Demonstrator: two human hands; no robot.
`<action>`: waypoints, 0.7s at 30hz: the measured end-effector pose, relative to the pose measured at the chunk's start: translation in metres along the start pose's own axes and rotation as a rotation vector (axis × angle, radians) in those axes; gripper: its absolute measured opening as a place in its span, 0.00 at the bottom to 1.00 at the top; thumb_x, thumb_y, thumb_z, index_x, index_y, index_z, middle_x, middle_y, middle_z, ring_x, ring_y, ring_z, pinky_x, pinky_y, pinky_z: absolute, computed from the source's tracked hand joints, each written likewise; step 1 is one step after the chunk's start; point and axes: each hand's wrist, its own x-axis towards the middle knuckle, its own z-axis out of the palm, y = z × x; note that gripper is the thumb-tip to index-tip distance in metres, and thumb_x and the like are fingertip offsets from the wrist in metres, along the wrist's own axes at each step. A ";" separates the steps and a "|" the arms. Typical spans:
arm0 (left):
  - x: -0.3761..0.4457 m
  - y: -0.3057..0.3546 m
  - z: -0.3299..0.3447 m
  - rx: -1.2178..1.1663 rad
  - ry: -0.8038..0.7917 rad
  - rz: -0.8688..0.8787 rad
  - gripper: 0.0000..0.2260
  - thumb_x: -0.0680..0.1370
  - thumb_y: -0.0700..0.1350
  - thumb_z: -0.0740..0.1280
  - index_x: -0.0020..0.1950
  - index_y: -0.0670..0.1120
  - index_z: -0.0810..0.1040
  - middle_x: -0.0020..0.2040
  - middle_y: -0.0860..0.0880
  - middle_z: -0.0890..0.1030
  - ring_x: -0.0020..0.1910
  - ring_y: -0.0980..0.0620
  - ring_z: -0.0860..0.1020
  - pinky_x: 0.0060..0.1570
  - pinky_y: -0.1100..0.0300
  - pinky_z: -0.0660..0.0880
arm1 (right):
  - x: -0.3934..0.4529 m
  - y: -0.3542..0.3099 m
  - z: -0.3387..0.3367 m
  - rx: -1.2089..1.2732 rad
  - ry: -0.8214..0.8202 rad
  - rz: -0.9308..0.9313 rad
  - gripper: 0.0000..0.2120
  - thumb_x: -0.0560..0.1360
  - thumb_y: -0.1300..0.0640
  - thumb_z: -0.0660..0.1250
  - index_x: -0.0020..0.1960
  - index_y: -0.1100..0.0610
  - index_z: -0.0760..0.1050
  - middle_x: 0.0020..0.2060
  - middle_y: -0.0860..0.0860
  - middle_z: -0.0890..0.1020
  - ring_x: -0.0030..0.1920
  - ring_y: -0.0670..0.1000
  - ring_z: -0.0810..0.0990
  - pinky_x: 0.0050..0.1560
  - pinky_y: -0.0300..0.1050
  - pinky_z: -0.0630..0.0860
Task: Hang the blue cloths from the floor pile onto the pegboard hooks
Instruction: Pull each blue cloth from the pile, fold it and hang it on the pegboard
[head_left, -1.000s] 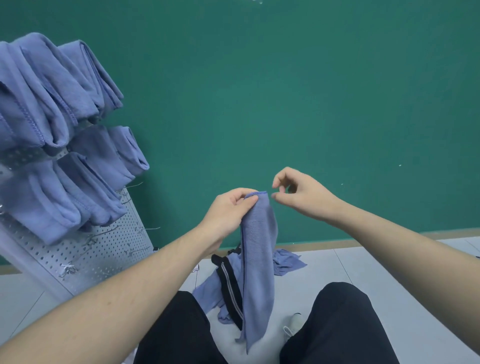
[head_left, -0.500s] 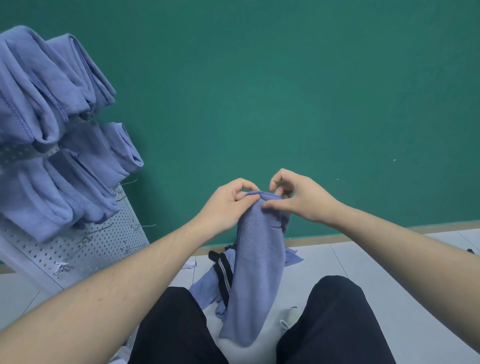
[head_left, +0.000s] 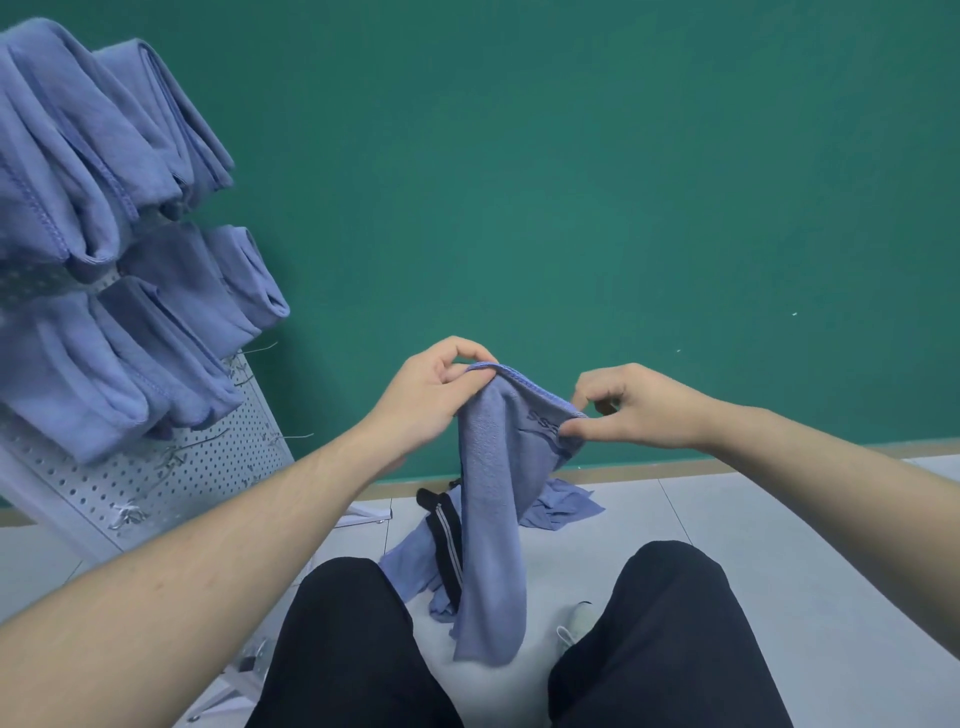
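Note:
A blue cloth (head_left: 491, 519) hangs in front of me, held by its top edge. My left hand (head_left: 426, 400) pinches the left corner of that edge, and my right hand (head_left: 631, 408) pinches the right part, lower down, so the edge stretches between them. Behind the hanging cloth, more blue cloths (head_left: 561, 506) lie in a pile on the floor with a black striped strap (head_left: 444, 540) among them. At the left leans the white pegboard (head_left: 156, 478), with several folded blue cloths (head_left: 104, 228) hanging on its upper hooks. Bare wire hooks (head_left: 171, 457) stick out lower down.
A green wall (head_left: 571, 182) stands straight ahead, with a wooden skirting along the grey tiled floor (head_left: 779, 519). My two knees in black trousers (head_left: 675, 623) fill the bottom of the view. A white shoe tip (head_left: 574, 621) shows between them.
My right hand went from free to pinching the cloth's top edge, then pulled to the right and down, spreading the edge. The left hand kept its grip and rose slightly.

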 end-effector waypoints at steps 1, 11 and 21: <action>0.000 -0.002 -0.001 0.003 0.002 -0.005 0.06 0.82 0.40 0.66 0.49 0.50 0.79 0.39 0.50 0.85 0.38 0.54 0.78 0.47 0.55 0.73 | 0.000 -0.003 0.000 0.031 0.007 -0.027 0.06 0.75 0.55 0.75 0.40 0.47 0.83 0.35 0.38 0.79 0.32 0.43 0.70 0.37 0.34 0.66; -0.002 -0.019 -0.013 0.105 0.029 -0.049 0.07 0.80 0.44 0.68 0.45 0.56 0.81 0.38 0.51 0.85 0.39 0.53 0.77 0.53 0.49 0.75 | 0.001 -0.003 -0.001 -0.203 -0.060 -0.048 0.19 0.71 0.46 0.77 0.34 0.52 0.69 0.32 0.46 0.71 0.34 0.46 0.67 0.37 0.45 0.66; -0.001 -0.030 -0.014 0.134 0.003 -0.083 0.03 0.79 0.50 0.67 0.47 0.58 0.79 0.44 0.44 0.86 0.41 0.52 0.76 0.53 0.48 0.75 | 0.004 0.000 -0.009 -0.855 0.005 -0.607 0.09 0.77 0.45 0.67 0.40 0.47 0.77 0.56 0.47 0.79 0.43 0.50 0.70 0.42 0.46 0.71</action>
